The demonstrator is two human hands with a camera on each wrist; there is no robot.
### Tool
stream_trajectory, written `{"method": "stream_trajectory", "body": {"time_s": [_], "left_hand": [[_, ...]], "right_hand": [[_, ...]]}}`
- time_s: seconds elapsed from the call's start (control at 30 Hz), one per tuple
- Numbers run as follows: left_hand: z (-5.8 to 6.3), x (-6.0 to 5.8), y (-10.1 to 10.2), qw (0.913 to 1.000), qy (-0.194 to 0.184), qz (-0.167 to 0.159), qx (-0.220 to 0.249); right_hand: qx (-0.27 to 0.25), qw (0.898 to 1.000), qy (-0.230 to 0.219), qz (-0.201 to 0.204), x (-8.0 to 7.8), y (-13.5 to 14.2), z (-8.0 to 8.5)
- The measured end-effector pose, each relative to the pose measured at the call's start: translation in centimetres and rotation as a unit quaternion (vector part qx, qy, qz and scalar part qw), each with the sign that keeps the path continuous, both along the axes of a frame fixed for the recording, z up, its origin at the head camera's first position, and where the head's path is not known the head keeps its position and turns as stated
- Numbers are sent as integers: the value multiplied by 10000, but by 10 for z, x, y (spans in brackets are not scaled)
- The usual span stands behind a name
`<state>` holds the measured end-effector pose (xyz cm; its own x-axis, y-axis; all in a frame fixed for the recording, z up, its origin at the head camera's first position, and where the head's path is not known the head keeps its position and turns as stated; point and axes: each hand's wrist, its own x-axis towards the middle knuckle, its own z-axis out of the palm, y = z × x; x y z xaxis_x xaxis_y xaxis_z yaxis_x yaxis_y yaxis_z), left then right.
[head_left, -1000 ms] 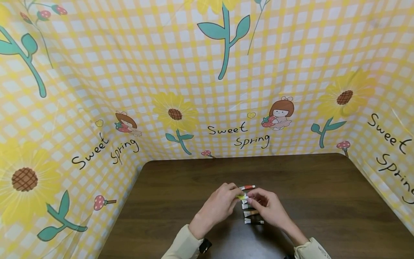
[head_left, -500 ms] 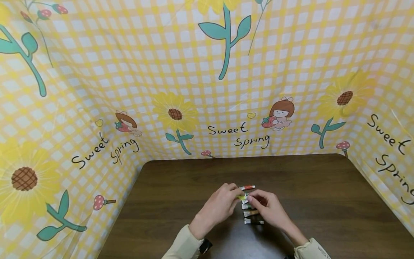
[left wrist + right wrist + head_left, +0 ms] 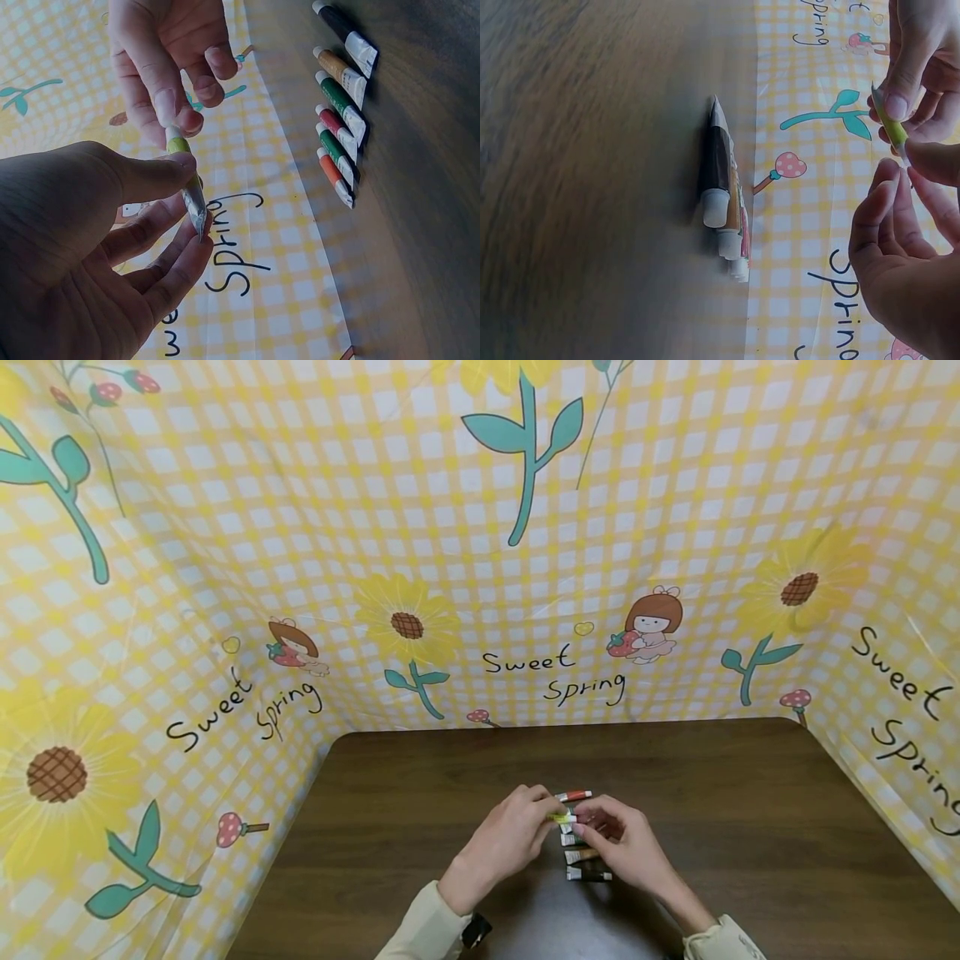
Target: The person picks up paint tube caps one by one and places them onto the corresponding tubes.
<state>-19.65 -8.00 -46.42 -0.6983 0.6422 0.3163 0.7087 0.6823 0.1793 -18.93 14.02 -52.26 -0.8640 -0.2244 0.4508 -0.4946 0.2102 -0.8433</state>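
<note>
My left hand (image 3: 504, 833) pinches a small yellow-green paint tube (image 3: 194, 201) between thumb and fingers, above the table. The tube's crimped silver end points away from its white cap (image 3: 173, 132). My right hand (image 3: 633, 850) has its thumb and forefinger at that cap, the other fingers loosely bent. Below the hands several paint tubes lie in a row: black (image 3: 346, 31), ochre brown (image 3: 339, 71), dark green (image 3: 340, 103), crimson red (image 3: 337, 132), another green (image 3: 336, 151) and orange (image 3: 333, 175). In the head view my hands partly hide the row.
The dark wooden table (image 3: 420, 768) has rounded far corners. A yellow checked cloth (image 3: 525, 568) with flower prints hangs behind it and along both sides. A black band (image 3: 476, 931) sits at my left wrist, below a pale sleeve (image 3: 426, 927).
My right thumb and fingers have shifted slightly around the white cap, which now shows more plainly. The left hand and the tubes on the table stay in place.
</note>
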Motion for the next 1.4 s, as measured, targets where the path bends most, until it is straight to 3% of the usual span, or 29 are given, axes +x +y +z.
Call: {"method": "stream_trajectory", "body": {"time_s": [0.57,1.0,1.4], "left_hand": [[2,0,1,10000,-60,-6,-1],[2,-2,2,10000,-21,-64,-37],[-4,-7,4,9990,-376,-151,178]], "right_hand": [[43,10000,-31,52,-2,0,0],[267,9990,173,-313,-2,-6,1],[347,9986,90,-382,-2,-2,0]]}}
